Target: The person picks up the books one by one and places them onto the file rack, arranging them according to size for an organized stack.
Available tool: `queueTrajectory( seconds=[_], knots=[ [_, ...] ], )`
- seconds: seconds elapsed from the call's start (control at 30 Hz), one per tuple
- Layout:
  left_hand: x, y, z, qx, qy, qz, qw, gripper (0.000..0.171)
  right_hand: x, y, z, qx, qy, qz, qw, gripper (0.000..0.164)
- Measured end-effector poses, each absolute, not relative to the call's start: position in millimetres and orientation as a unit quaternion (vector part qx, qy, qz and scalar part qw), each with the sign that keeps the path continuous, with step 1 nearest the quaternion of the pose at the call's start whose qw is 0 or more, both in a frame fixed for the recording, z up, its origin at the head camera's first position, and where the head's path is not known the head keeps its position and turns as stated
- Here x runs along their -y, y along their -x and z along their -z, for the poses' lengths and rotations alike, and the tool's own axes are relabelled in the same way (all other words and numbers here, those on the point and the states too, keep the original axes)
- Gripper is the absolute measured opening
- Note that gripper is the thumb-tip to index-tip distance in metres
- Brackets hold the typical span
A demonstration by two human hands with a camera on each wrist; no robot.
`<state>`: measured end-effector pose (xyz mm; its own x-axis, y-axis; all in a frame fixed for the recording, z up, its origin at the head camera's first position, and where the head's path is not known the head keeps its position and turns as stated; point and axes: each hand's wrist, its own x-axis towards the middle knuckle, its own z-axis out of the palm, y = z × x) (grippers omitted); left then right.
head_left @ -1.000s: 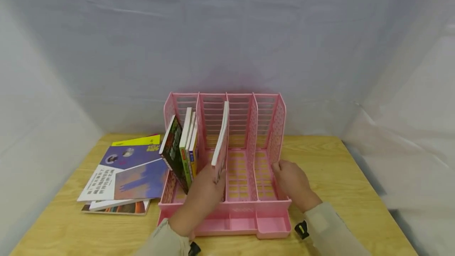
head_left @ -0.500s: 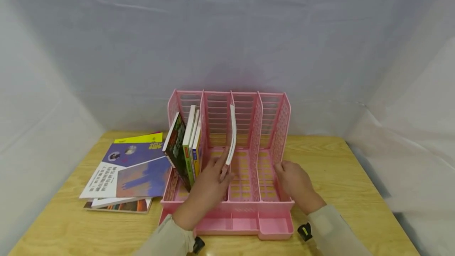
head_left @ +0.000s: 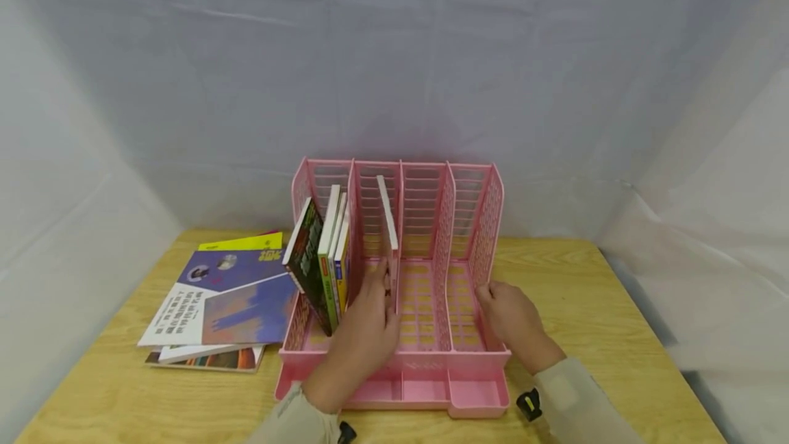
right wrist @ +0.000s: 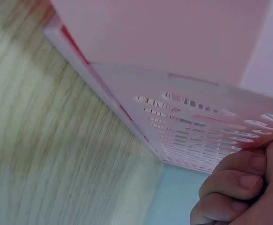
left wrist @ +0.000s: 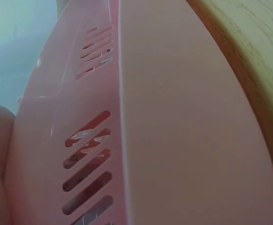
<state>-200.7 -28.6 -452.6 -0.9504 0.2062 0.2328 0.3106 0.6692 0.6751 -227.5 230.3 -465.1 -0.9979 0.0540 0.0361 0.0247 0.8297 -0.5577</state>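
A pink plastic desktop book rack point(head_left: 394, 360) stands on the table, split by dividers into several upright slots. My left hand point(head_left: 360, 338) reaches into the second slot from the left and holds a thin white-edged book point(head_left: 388, 214) by its near lower part. That book stands upright close to the divider on its right. At the rack's right side wall, my right hand point(head_left: 511, 317) grips the edge; in the right wrist view its curled fingers point(right wrist: 232, 180) lie against the perforated panel. The rack's front fills most of the left wrist view, hiding the held book.
Several books point(head_left: 329, 259) stand in the leftmost slot, a dark one point(head_left: 308, 259) leaning left. Left of the rack lies a stack of books, a purple-and-white one point(head_left: 228, 300) on top and a yellow one point(head_left: 271, 242) behind. Shallow trays point(head_left: 474, 392) run along the rack's front.
The held book has tipped from the divider's line back into the second slot, its top now further left. My left hand has shifted deeper in. The right hand keeps its grip on the rack.
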Motion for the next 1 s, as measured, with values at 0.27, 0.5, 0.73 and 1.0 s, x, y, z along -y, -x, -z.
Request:
queueTrajectory(
  seconds=[0.27, 0.5, 0.73, 1.0],
  knots=[
    [26.7, 201.3, 455.1, 0.918, 0.158, 0.350, 0.099, 0.074, -230.9, 226.6, 464.2, 0.960, 0.006, -0.278, 0.028, 0.049],
    [28.2, 200.4, 457.7, 0.923, 0.172, 0.308, 0.152, 0.067, -230.8, 225.5, 464.0, 0.955, 0.016, -0.296, 0.020, 0.051],
    [26.0, 198.0, 455.2, 0.930, 0.164, 0.300, 0.138, 0.072, -232.4, 223.5, 465.4, 0.953, 0.011, -0.303, 0.025, 0.052],
    [24.2, 195.9, 453.4, 0.929, 0.148, 0.317, 0.122, 0.075, -231.4, 223.7, 466.0, 0.956, 0.003, -0.291, 0.033, 0.050]
  ],
)
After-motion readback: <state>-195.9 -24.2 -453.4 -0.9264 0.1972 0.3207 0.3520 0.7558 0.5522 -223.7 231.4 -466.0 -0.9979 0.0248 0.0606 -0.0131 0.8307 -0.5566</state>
